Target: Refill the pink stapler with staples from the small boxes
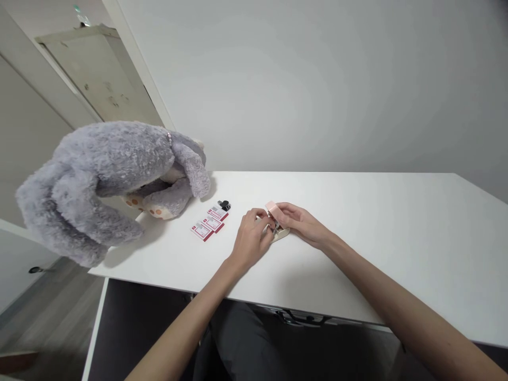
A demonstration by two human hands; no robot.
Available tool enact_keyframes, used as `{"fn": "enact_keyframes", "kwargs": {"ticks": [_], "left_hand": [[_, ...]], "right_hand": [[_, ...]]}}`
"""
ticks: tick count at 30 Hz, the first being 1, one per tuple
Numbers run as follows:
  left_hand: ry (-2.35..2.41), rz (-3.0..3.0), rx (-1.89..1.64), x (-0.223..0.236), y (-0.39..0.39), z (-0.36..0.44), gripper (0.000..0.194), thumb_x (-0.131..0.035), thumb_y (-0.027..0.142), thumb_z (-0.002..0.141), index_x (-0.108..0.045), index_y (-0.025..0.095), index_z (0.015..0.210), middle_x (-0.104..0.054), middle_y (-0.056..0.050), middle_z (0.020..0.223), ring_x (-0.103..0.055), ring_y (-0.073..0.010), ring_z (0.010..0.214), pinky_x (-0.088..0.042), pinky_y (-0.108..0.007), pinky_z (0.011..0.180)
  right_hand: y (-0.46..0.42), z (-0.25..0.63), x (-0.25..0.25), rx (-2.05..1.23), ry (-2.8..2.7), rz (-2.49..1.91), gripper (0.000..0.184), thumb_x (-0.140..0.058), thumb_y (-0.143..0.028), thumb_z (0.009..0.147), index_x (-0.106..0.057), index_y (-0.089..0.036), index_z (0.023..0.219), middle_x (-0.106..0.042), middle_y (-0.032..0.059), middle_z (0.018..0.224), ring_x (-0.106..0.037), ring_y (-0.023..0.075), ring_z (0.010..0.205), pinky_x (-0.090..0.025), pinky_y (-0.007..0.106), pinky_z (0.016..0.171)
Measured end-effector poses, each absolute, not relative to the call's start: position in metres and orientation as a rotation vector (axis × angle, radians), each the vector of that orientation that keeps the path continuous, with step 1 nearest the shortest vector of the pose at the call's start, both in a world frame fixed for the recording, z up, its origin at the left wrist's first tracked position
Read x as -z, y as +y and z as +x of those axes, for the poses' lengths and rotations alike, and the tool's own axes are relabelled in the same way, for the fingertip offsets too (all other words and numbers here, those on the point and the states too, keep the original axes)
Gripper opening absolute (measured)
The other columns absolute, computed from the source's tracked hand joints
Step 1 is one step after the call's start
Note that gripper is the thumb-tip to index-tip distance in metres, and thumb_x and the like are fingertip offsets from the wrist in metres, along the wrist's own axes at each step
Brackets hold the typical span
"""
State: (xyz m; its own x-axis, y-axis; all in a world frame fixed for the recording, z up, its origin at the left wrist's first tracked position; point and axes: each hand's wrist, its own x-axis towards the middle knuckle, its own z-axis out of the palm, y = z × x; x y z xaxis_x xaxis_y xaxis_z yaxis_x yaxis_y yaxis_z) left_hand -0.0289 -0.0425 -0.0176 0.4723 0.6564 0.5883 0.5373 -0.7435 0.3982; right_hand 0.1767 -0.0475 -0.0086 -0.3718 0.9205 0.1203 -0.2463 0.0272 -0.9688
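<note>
A small stapler with a pink top [273, 211] and a cream base [281, 235] is held over the white table, its top lifted away from the base so that metal parts show between them. My right hand [300, 224] grips it from the right, thumb over the pink top. From the left, my left hand [252, 236] has its bent fingers closed at the stapler's open middle; whether they pinch some small piece there is hidden. Left of my hands lie several small white and red boxes [201, 230] and a small black clip-like object [224, 205].
A big grey plush toy [119, 159] slumps over the left end of the white table [377, 233]. A pale wall [309, 90] rises behind the table. Further left stand a cream cabinet [99, 74] and a door. Dark space lies under the table's front edge.
</note>
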Motion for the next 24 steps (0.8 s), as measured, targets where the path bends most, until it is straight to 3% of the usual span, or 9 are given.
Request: {"fn": "enact_keyframes", "kwargs": {"ticks": [7, 12, 15, 17, 20, 24], "left_hand": [[1.081, 2.546, -1.129, 0.014, -0.044, -0.028, 0.016, -0.059, 0.013, 0.093, -0.070, 0.021, 0.102, -0.063, -0.009, 0.110, -0.058, -0.0262, 0.104, -0.048, -0.041, 0.091], [1.026, 2.131, -1.287, 0.007, -0.043, -0.029, 0.012, -0.058, 0.011, 0.086, -0.064, 0.021, 0.087, -0.064, -0.006, 0.104, -0.061, -0.0211, 0.099, -0.049, -0.036, 0.091], [1.015, 1.614, -1.355, 0.004, -0.038, -0.032, 0.009, -0.058, 0.014, 0.081, -0.054, 0.021, 0.079, -0.067, -0.003, 0.095, -0.061, -0.0132, 0.072, -0.048, -0.027, 0.067], [0.982, 1.278, -1.338, 0.002, -0.034, -0.035, 0.010, -0.059, 0.020, 0.082, -0.050, 0.022, 0.080, -0.068, 0.000, 0.087, -0.052, -0.0084, 0.052, -0.035, -0.022, 0.049], [0.862, 0.935, -1.321, 0.002, -0.028, -0.042, 0.015, -0.062, 0.025, 0.081, -0.047, 0.023, 0.082, -0.055, 0.007, 0.064, -0.034, -0.0051, 0.037, -0.018, -0.018, 0.039], [0.704, 0.705, -1.303, 0.001, -0.024, -0.051, 0.016, -0.061, 0.021, 0.078, -0.045, 0.022, 0.079, -0.030, 0.012, 0.055, -0.019, -0.0042, 0.035, -0.011, -0.016, 0.037]], "right_hand": [[-0.049, 0.174, 0.007, -1.545, -1.381, -0.757, 0.045, -0.080, -0.056, 0.091, -0.072, -0.028, 0.125, -0.075, 0.0071, 0.113, -0.070, 0.0248, 0.102, -0.056, 0.040, 0.089], [-0.048, 0.175, 0.010, -1.483, -1.423, -0.770, 0.043, -0.078, -0.056, 0.092, -0.073, -0.028, 0.123, -0.075, 0.0071, 0.114, -0.069, 0.0236, 0.100, -0.055, 0.039, 0.088], [-0.046, 0.178, 0.014, -1.443, -1.428, -0.817, 0.045, -0.078, -0.056, 0.092, -0.072, -0.028, 0.126, -0.074, 0.0069, 0.114, -0.069, 0.0232, 0.098, -0.054, 0.039, 0.086], [-0.046, 0.179, 0.014, -1.418, -1.435, -0.855, 0.045, -0.078, -0.056, 0.092, -0.071, -0.028, 0.126, -0.073, 0.0071, 0.113, -0.069, 0.0235, 0.098, -0.053, 0.039, 0.085], [-0.046, 0.178, 0.012, -1.341, -1.449, -0.899, 0.043, -0.077, -0.056, 0.093, -0.072, -0.027, 0.124, -0.072, 0.0071, 0.114, -0.069, 0.0236, 0.097, -0.053, 0.039, 0.085], [-0.047, 0.176, 0.010, -1.230, -1.458, -0.947, 0.042, -0.076, -0.056, 0.093, -0.073, -0.026, 0.121, -0.073, 0.0076, 0.113, -0.069, 0.0254, 0.101, -0.055, 0.040, 0.087]]}}
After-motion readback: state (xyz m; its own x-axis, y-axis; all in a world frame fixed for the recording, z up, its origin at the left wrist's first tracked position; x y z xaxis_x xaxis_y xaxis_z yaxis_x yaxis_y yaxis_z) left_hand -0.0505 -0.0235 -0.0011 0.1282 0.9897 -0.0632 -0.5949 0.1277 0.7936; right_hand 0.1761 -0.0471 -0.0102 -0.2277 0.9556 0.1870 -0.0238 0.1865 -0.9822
